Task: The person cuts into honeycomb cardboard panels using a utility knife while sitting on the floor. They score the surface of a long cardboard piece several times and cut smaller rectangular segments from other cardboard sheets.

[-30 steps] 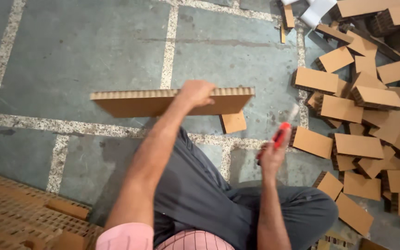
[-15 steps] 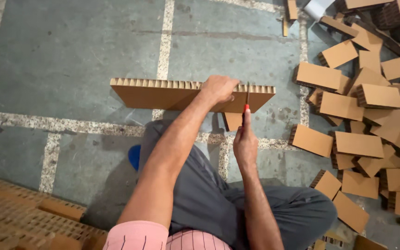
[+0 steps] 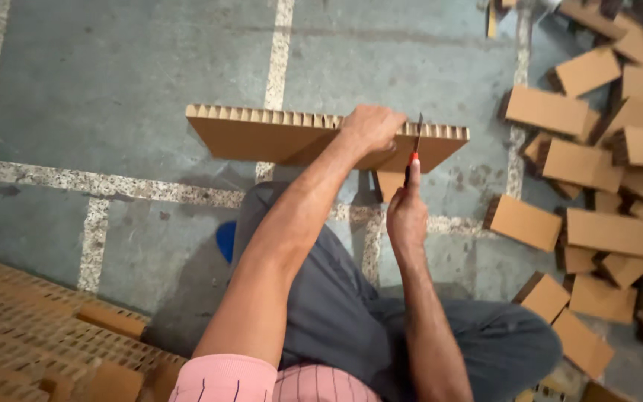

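1. Grey floor (image 3: 113, 82) with pale speckled lines fills most of the room, and the person sits on it in dark trousers and a pink sleeve.
2. Beside the person, on the right, lies a big heap of cut cardboard blocks (image 3: 604, 171), and it runs off the edge, so I cannot see how far it goes.
3. Down in the left corner sits a stack of brown honeycomb sheets (image 3: 31, 327), cut off by the edge too.
4. Up in the air, over the knees, is the long honeycomb cardboard strip (image 3: 284, 138). A second ago it was lower and more to the left; now it is higher and nearer the heap.
5. Over its top edge, near the right end, the left hand (image 3: 372, 128) is wrapped tight and holds it up.
6. Closed around a red-handled knife (image 3: 413, 152) is the right hand (image 3: 406, 216). A second ago the knife was away from the strip, off to the right; now its blade stands at the top edge, so I think a cut is starting.
7. Just behind the strip hangs a small cardboard piece (image 3: 388, 182), half hidden.
8. Under the left arm peeks something blue (image 3: 225, 240); I cannot tell what it is.
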